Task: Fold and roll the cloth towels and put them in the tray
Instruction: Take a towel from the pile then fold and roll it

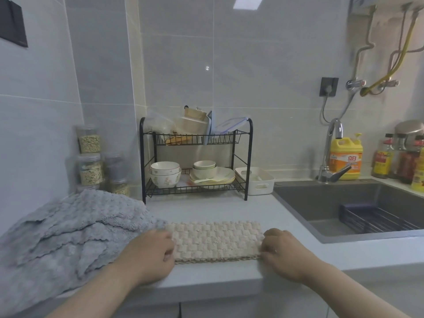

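A beige waffle-textured cloth towel [216,241] is seen lying flat on the pale grey table [206,210], near its front edge, already folded into a long double-layered strip. Its left short end is taken by the left hand [149,255] and its right short end by the right hand [284,251]. Each grip is closed on the cloth, with fingers curled over the edge, though the exact pinch is blurred.

The towel is judged to be light, soft and limp, with a coarse weave that should give good friction and little risk of slipping. No stiffness can be expected from it, so the layers may shift or sag if it is lifted by one end only. For rolling, hold is best taken at one short end across the full width of the strip, so that the roll is kept even and tight. Once rolled, it should be grasped around its middle so that it is kept from unwinding.

A heap of grey fluffy cloth towels [68,230] is piled on the table to the left, touching the beige strip's left end. The white plastic tray with handle cut-outs [261,187] stands further back, just beside a black wire dish rack [249,157] and well apart from the hands.
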Demonstrator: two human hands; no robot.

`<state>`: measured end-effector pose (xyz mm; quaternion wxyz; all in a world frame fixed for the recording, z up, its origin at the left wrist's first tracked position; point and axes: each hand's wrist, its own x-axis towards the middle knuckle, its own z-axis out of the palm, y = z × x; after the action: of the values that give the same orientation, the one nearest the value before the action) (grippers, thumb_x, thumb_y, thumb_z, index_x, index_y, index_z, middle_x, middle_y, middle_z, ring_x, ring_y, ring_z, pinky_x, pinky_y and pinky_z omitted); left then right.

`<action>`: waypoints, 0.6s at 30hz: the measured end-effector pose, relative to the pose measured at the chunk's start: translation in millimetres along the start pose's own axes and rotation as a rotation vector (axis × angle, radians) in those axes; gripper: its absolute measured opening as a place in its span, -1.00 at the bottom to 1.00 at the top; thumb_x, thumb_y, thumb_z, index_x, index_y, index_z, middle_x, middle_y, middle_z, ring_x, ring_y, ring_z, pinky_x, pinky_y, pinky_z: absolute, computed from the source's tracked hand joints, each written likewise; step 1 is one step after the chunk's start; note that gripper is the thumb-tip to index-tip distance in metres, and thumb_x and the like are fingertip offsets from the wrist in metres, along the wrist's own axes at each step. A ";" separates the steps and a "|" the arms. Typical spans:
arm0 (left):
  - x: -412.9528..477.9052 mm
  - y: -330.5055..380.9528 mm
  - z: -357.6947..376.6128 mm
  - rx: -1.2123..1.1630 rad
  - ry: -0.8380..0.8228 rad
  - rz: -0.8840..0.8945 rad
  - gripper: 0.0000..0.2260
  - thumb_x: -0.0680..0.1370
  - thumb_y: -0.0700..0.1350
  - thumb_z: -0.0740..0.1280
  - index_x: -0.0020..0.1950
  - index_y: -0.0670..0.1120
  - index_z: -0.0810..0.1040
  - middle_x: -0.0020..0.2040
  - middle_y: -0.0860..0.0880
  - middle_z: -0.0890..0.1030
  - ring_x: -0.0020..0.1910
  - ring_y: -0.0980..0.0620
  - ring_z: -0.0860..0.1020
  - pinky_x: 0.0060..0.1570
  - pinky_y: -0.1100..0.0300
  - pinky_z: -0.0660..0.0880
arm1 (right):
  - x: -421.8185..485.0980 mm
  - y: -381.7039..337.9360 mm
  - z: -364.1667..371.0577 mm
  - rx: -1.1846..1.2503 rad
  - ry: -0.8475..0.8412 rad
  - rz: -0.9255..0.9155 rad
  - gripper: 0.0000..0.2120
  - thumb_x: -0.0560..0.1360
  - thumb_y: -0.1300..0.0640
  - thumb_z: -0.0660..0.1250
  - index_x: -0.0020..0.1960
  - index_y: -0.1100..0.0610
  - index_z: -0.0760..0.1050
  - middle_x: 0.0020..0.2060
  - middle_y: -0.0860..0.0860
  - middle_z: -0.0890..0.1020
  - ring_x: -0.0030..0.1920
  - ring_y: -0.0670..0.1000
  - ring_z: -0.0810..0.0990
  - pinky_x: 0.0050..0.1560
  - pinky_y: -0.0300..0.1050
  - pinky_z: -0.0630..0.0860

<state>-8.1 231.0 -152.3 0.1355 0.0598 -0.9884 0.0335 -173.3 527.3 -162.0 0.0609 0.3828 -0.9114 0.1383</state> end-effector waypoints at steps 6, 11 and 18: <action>29.2 32.4 -2.0 -0.138 -0.098 0.048 -0.54 0.65 0.07 -0.02 0.56 0.08 0.05 0.55 0.15 -0.04 0.55 0.09 -0.06 0.43 0.17 -0.16 | 34.4 -45.5 2.2 -0.039 -0.023 -0.035 -0.57 0.63 -0.08 -0.03 0.46 -0.01 0.29 0.51 0.00 0.22 0.50 0.03 0.18 0.45 -0.07 0.12; 43.4 22.3 27.5 -0.159 -0.300 -0.067 -0.44 0.61 0.25 -0.08 0.57 0.11 -0.11 0.57 0.12 -0.16 0.54 0.10 -0.19 0.46 0.10 -0.23 | 53.0 -32.4 31.2 -0.136 -0.188 -0.015 -0.32 0.52 -0.31 -0.32 0.48 -0.01 0.13 0.47 0.00 0.19 0.51 0.08 0.10 0.44 0.08 0.12; 42.3 15.7 40.9 -0.337 -0.159 -0.144 -0.40 0.57 0.30 0.02 0.56 0.15 0.00 0.57 0.16 -0.04 0.54 0.16 -0.11 0.48 0.13 -0.14 | 65.2 -19.1 40.6 0.091 -0.054 0.291 -0.41 0.49 -0.31 -0.03 0.34 0.01 0.36 0.37 0.07 0.38 0.38 0.12 0.31 0.35 0.02 0.27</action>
<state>-61.3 238.5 -180.9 0.0672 0.1092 -0.9808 -0.1472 -205.6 458.1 -182.7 -0.0019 0.2527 -0.9513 0.1765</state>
